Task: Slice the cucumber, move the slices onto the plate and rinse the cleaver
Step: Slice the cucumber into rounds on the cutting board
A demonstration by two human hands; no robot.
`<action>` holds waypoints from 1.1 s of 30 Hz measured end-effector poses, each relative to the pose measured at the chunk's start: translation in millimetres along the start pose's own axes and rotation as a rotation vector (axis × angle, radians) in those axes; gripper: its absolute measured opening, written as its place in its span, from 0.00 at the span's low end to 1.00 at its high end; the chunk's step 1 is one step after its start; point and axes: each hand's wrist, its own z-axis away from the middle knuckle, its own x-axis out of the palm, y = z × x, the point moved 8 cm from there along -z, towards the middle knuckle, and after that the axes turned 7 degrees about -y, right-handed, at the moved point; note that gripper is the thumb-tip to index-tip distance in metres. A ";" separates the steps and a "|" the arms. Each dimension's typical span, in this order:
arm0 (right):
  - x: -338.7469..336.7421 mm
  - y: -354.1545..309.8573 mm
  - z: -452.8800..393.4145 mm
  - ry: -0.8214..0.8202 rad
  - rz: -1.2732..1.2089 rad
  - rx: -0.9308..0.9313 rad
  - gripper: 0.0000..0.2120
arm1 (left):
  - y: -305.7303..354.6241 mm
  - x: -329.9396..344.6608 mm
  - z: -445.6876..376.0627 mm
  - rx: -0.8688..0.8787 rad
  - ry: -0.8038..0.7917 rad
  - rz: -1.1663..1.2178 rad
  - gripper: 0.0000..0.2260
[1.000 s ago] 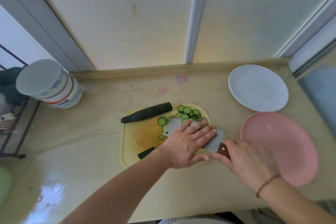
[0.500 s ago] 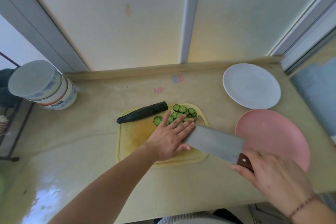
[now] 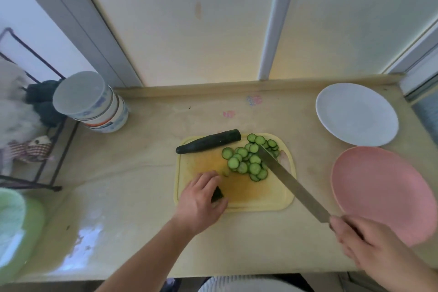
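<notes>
A yellow cutting board lies mid-counter. Half a dark green cucumber rests along its far left edge. Several cucumber slices are heaped at the far right of the board. My left hand sits at the board's near left corner, fingers curled round a small dark cucumber end piece. My right hand grips the cleaver by its handle, blade seen edge-on, its tip among the slices. A pink plate and a white plate lie to the right.
Stacked bowls stand at the back left of the counter. A black wire rack with cloth items is left of them. A green object sits at the near left edge. The wall runs behind.
My left hand left the slices and moved to the board's near left corner, taking hold of the end piece. The cleaver turned on edge, its tip now against the slice pile.
</notes>
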 end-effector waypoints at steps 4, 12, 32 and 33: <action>64.6 -27.4 -24.7 -0.177 -0.096 -0.022 0.29 | -8.3 4.0 13.9 0.050 -0.030 0.020 0.15; 122.1 -49.4 -55.2 -0.214 0.047 -0.039 0.30 | -18.8 3.2 6.0 0.118 0.040 0.105 0.12; 125.3 -74.1 -37.9 -0.194 0.036 -0.034 0.32 | -13.7 2.1 8.5 0.309 0.057 0.087 0.07; 125.1 -73.8 -38.5 -0.190 0.048 -0.038 0.32 | -13.6 1.9 8.2 0.308 0.059 0.087 0.07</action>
